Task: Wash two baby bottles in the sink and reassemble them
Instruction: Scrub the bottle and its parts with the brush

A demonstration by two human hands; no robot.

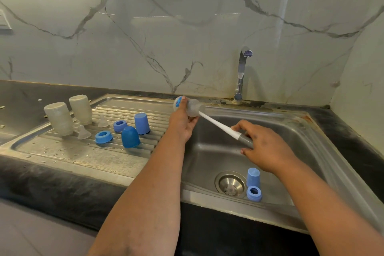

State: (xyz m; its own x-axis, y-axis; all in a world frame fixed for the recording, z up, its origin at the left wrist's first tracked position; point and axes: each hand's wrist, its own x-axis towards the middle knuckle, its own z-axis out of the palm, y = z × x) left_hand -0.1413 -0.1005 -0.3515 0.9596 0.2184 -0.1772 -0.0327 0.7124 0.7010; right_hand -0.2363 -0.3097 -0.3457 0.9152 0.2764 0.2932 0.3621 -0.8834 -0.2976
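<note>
- Left hand (182,122) grips a clear plastic baby bottle (190,106) over the far-left edge of the steel sink (291,131).
- Right hand (264,147) holds a white-and-grey brush handle (220,125); its far end is inside the bottle.
- 2 clear bottles (59,118) stand inverted on the left drainboard (72,151).

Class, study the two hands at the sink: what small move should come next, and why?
Probably work the brush in and out of the bottle. The left hand grips the bottle over the sink, and the right hand holds the brush handle with its head already inside.
</note>
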